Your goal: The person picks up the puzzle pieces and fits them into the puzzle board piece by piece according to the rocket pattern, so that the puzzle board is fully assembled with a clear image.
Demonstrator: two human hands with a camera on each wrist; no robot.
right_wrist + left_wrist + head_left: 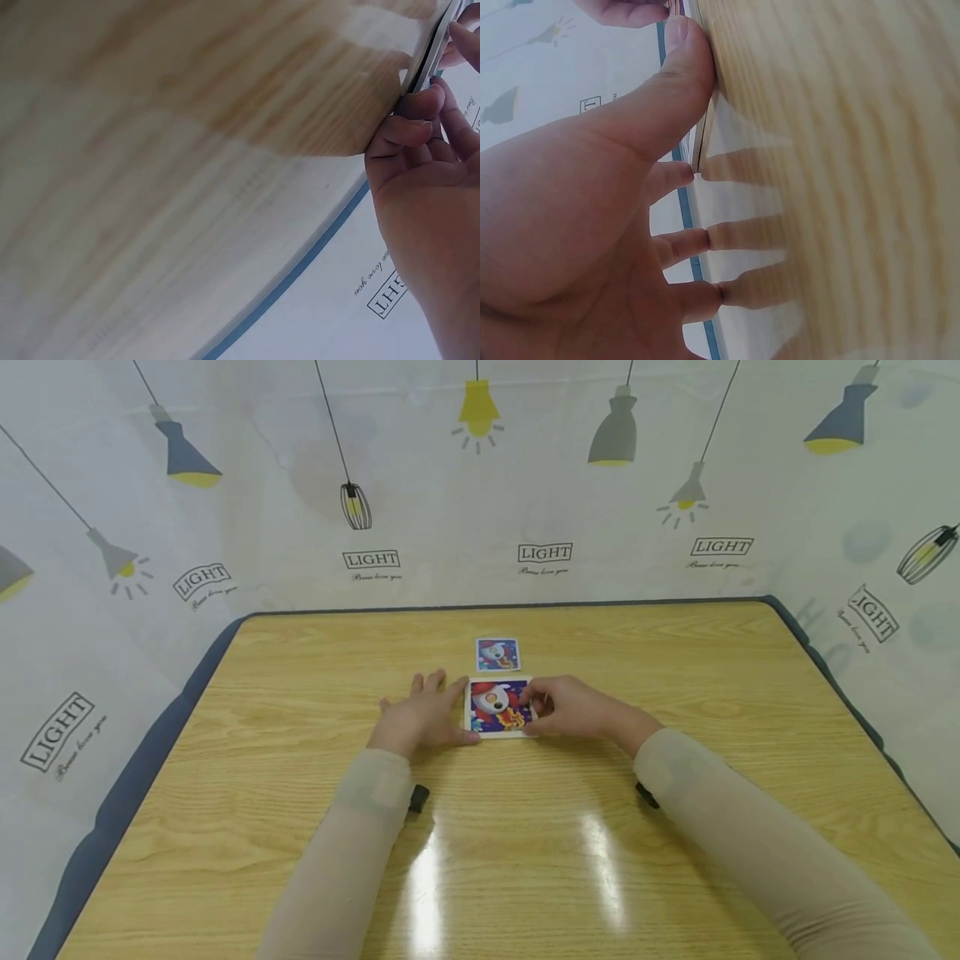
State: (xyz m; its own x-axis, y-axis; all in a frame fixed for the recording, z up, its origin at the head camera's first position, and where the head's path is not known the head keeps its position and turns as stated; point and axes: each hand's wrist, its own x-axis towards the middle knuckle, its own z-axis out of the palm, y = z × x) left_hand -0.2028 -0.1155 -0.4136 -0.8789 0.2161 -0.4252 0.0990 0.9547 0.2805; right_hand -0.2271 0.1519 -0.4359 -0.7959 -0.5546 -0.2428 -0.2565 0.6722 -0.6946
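A square picture board with a white border lies on the wooden table. Its print shows a red and white cartoon figure on dark blue. My left hand is spread at the board's left side, thumb at the near corner and index finger at the far one. In the left wrist view, the left thumb presses against the board's thin edge. From the other side, my right hand grips the board's right edge with curled fingers and thumb, hiding part of the picture. The right wrist view has the right fingertips at that edge.
Just beyond the board lies a smaller square card with a similar picture. Around the wooden table runs a dark blue edge, and a pale lamp-printed cloth hangs close behind and beside it.
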